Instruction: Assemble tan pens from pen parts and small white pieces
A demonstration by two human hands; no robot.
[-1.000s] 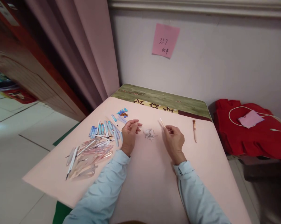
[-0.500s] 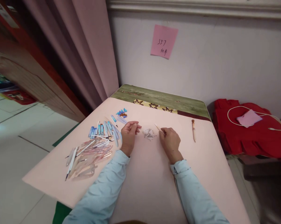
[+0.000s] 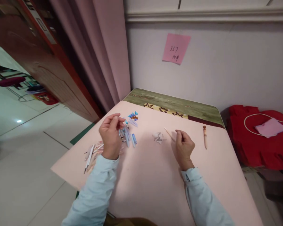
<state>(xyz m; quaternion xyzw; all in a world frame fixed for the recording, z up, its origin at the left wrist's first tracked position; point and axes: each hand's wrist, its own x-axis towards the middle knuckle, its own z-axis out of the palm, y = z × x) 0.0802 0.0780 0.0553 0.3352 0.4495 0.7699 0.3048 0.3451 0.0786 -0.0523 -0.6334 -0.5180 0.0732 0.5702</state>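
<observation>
My left hand (image 3: 112, 135) is raised over the pile of blue pen parts (image 3: 126, 138). Its thumb and fingers are bent together, and anything small between them cannot be made out. My right hand (image 3: 184, 147) is closed, with thumb and forefinger pinched. A thin pale stick with a light tip (image 3: 169, 134) runs up to its left side. I cannot tell whether the hand grips it or it lies on the table. Between the hands is a small heap of tiny whitish pieces (image 3: 158, 138). Clear pinkish barrels and white refills (image 3: 91, 157) lie partly hidden behind my left arm.
Small blue and brown pieces (image 3: 133, 116) lie farther back on the pink table (image 3: 150, 182). A pen with a brown top (image 3: 205, 137) rests at the right. Behind are a wall with a pink note (image 3: 176, 48) and, to the right, red cloth (image 3: 244, 144) with a white cable.
My left hand has moved left and up from beside the whitish heap to above the pen parts. My right hand has shifted slightly right, exposing more of the stick. The view has turned left.
</observation>
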